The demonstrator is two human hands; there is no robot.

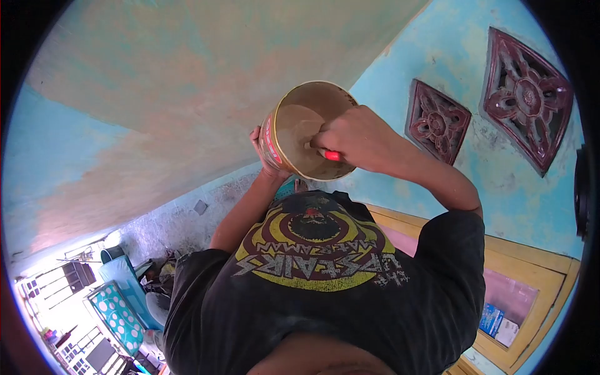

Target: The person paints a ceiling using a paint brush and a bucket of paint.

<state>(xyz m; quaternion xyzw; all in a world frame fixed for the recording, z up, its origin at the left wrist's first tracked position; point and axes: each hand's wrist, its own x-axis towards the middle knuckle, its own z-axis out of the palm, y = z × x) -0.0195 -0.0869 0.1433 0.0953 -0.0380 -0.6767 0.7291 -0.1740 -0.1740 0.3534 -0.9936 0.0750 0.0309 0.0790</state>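
Note:
A round bucket [285, 112] with a gold rim and a red and white label is tilted so that its mouth faces me. Inside it lies a smooth grey-brown liquid [294, 126]. My left hand [270, 164] supports the bucket from its left side and underneath, fingers wrapped on the outer wall. Over the mouth of the bucket, my right hand [357, 139] is closed around a red-handled tool [332, 155]. The tool's working end is mostly hidden by the hand, so its kind cannot be made out.
A wall with patchy brown over turquoise [156, 81] rises close on the left. On the right, a blue wall has two dark red carved vents [439, 122] above a yellow-framed window [553, 294]. Lower left, furniture including a dotted turquoise panel [119, 319] stands far below.

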